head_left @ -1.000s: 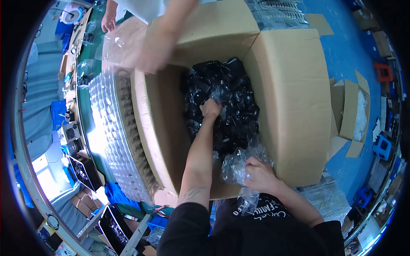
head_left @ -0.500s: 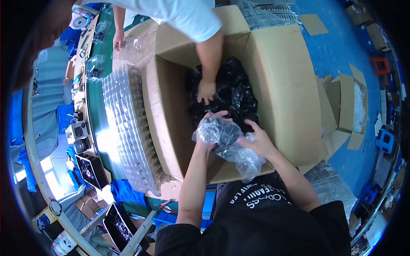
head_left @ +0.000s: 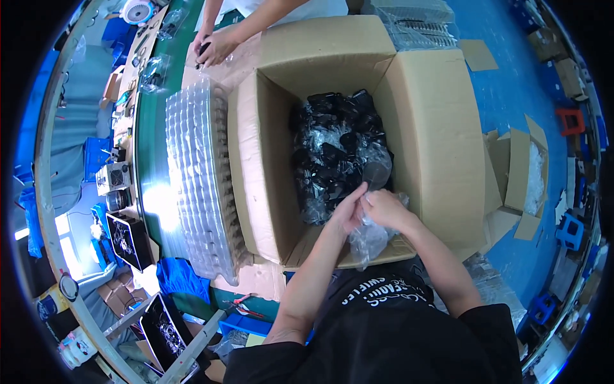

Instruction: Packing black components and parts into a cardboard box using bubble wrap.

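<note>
My left hand (head_left: 348, 212) and my right hand (head_left: 387, 208) meet over the near side of a big open cardboard box (head_left: 444, 147). Both are closed on a clear plastic bag (head_left: 371, 240), whose loose end hangs down below my fingers. A dark round part (head_left: 377, 171) shows in the bag just beyond my fingertips. Beneath, the box holds many shiny black parts (head_left: 326, 157), some in clear plastic. My fingertips are partly hidden by the hands and the crumpled film.
Left of the box stands a stack of clear plastic trays (head_left: 198, 173) on a green-topped bench (head_left: 147, 147). Across the box, a co-worker's hands (head_left: 217, 48) hold a small dark thing. More wrapped trays (head_left: 416, 25) lie beyond. An open carton (head_left: 518, 169) sits on the blue floor at right.
My hands have come together and gripped the bag, the dark part now pointing away from me. The co-worker's arm has left the box, and both their hands are now at the bench.
</note>
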Action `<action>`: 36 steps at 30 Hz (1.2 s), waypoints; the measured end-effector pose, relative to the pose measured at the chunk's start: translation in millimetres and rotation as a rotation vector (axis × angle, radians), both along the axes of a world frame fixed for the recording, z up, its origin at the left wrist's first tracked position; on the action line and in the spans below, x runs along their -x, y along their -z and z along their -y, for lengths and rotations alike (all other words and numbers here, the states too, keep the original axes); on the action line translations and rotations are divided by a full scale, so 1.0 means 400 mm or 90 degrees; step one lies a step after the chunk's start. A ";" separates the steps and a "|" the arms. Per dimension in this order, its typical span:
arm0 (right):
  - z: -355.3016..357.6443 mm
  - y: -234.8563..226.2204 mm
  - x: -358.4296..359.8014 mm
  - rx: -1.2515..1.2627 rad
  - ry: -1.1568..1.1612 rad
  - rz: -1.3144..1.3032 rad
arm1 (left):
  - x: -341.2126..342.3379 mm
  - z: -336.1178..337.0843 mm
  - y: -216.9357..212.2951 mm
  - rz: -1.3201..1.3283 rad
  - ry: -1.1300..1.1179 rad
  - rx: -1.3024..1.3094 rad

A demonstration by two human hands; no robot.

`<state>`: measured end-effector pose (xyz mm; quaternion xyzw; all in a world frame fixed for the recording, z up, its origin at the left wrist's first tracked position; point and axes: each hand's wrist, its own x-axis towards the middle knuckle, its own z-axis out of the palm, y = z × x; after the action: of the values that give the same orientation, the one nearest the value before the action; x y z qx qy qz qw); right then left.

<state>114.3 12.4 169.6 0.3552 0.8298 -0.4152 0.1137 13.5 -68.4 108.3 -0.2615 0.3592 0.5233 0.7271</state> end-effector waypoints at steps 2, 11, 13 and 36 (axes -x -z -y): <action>0.022 -0.030 -0.007 -0.055 -0.059 0.024 | 0.009 -0.034 0.064 -0.176 0.003 0.052; 0.051 -0.144 -0.054 -0.189 0.002 0.147 | 0.264 -0.270 0.324 -1.040 0.388 0.183; 0.027 -0.147 -0.075 -0.128 0.023 -0.013 | 0.290 -0.340 0.378 -1.045 0.576 0.229; 0.056 -0.024 -0.087 -0.020 -0.227 -0.051 | 0.234 -0.038 -0.007 -0.777 -0.117 -0.122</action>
<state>149.0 -10.2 179.2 0.1871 0.8899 -0.3894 0.1466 -80.0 -53.3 111.0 0.1213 0.6373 0.6689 0.3628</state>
